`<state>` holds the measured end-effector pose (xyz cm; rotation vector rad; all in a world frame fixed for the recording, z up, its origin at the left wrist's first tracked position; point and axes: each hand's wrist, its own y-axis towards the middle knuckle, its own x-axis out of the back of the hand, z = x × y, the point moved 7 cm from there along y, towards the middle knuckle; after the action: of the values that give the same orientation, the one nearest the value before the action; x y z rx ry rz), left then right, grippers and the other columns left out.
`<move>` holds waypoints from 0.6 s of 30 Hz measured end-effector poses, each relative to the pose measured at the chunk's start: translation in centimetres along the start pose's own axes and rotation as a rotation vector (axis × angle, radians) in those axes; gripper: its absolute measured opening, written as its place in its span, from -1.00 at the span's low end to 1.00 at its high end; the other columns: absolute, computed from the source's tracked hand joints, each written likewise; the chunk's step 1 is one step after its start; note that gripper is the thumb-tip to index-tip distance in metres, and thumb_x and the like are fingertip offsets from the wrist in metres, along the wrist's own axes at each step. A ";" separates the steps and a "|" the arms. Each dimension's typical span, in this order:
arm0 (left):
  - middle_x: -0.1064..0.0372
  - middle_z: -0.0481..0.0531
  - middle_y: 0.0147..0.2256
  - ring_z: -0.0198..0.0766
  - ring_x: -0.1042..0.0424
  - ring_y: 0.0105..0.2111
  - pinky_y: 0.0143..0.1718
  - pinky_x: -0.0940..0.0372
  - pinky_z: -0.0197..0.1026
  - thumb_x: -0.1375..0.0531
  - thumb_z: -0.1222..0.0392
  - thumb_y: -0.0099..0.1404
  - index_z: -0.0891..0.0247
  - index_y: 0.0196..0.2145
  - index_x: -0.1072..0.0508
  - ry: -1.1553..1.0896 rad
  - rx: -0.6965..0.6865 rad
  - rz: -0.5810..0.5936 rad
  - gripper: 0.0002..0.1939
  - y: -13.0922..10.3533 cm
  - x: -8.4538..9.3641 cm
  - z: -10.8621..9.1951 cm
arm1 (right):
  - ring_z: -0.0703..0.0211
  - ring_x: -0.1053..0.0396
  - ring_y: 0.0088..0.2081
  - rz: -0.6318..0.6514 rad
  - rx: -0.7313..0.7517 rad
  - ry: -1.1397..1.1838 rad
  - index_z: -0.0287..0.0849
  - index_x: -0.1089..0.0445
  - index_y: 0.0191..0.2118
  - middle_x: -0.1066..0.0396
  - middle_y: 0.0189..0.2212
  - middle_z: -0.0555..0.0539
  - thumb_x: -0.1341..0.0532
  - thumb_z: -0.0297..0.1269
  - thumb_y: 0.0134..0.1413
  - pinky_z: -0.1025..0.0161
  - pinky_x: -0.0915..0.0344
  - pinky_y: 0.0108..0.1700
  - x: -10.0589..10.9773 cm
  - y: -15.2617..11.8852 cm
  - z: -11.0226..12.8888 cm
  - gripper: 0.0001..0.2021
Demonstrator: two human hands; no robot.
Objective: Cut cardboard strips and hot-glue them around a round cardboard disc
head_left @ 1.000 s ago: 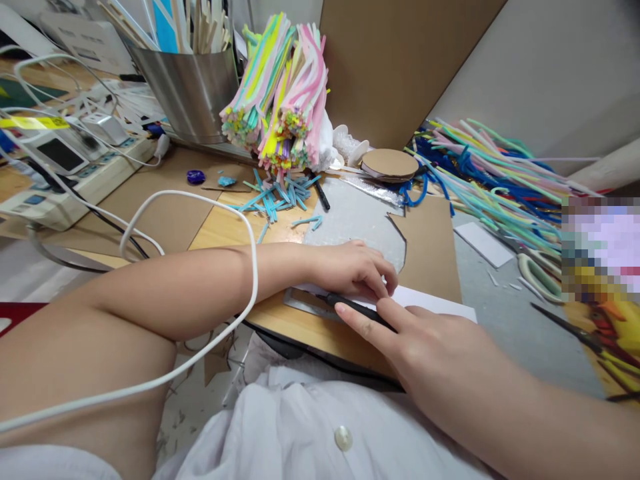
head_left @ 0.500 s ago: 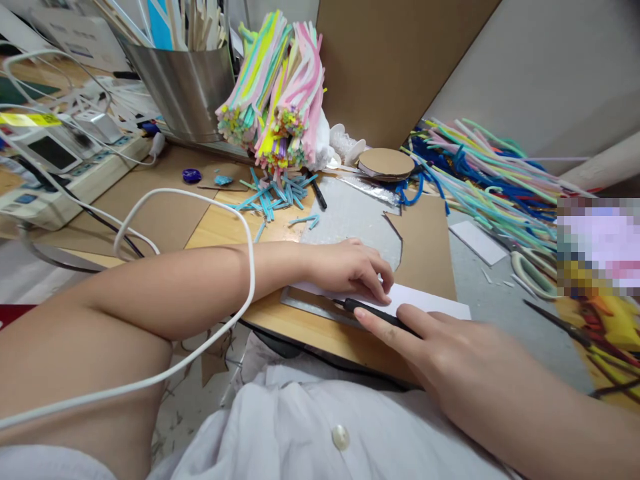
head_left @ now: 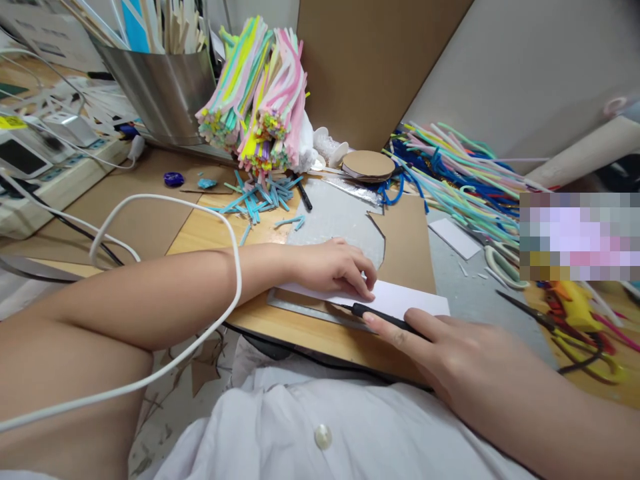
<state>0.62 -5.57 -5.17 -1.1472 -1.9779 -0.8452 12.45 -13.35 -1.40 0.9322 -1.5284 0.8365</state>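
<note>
The white strip point(head_left: 413, 301) lies flat over the cardboard point(head_left: 407, 230) at the near edge of the tabletop point(head_left: 345, 341), its long axis running left to right and slanting slightly nearer the wearer at the right. The knife point(head_left: 390, 320) lies roughly along the strip's near edge, tip pointing left toward the left wrist, just on the near side of the left hand's fingers; blade contact cannot be confirmed. The left hand point(head_left: 337, 268) is positioned palm down on the strip, fingers bent, slightly apart and not clamped. The right hand point(head_left: 465, 350), nearer the strip's right end, is positioned back upward, fingers clamped on the knife handle, one digit extended along it, forearm entering from the lower right.
</note>
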 end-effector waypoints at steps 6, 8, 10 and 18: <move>-0.53 0.04 -0.09 -0.18 -0.43 -0.05 -0.06 -0.05 -0.12 -0.17 0.22 0.38 0.00 -0.15 -0.60 -0.007 0.009 -0.010 -0.78 0.0 0.0 0.0 | 0.18 -0.39 -0.64 0.022 -0.030 -0.016 -0.01 -0.24 0.22 -0.42 -0.43 0.00 -0.13 -0.54 -0.10 0.24 -0.07 -0.61 -0.1 -1.1 -0.8 -0.32; -0.53 0.03 -0.09 -0.19 -0.43 -0.05 -0.06 -0.04 -0.11 -0.17 0.22 0.38 0.00 -0.15 -0.60 -0.010 0.005 -0.010 -0.78 0.0 0.0 0.1 | 0.18 -0.40 -0.63 0.038 -0.039 -0.009 -0.01 -0.25 0.21 -0.42 -0.44 0.00 -0.14 -0.54 -0.11 0.25 -0.09 -0.61 0.0 -1.4 -1.0 -0.32; -0.53 0.03 -0.09 -0.18 -0.43 -0.04 -0.05 -0.03 -0.11 -0.17 0.24 0.38 0.00 -0.14 -0.60 -0.013 0.000 -0.008 -0.77 0.0 0.0 0.2 | 0.18 -0.40 -0.63 0.044 -0.037 -0.004 -0.03 -0.28 0.20 -0.42 -0.44 0.00 -0.15 -0.55 -0.11 0.25 -0.11 -0.61 0.1 -1.6 -1.1 -0.33; -0.54 0.02 -0.10 -0.19 -0.43 -0.06 -0.07 -0.03 -0.12 -0.18 0.24 0.37 0.00 -0.15 -0.60 -0.016 -0.006 -0.016 -0.78 0.0 0.0 0.2 | 0.18 -0.43 -0.60 0.120 -0.056 0.075 -0.04 -0.27 0.23 -0.44 -0.41 -0.03 -0.12 -0.58 -0.05 0.28 -0.30 -0.60 -0.2 -2.5 -1.6 -0.33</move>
<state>0.54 -5.44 -5.23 -1.1464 -2.0016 -0.8538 15.42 -13.05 -1.29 0.7661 -1.5461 0.8995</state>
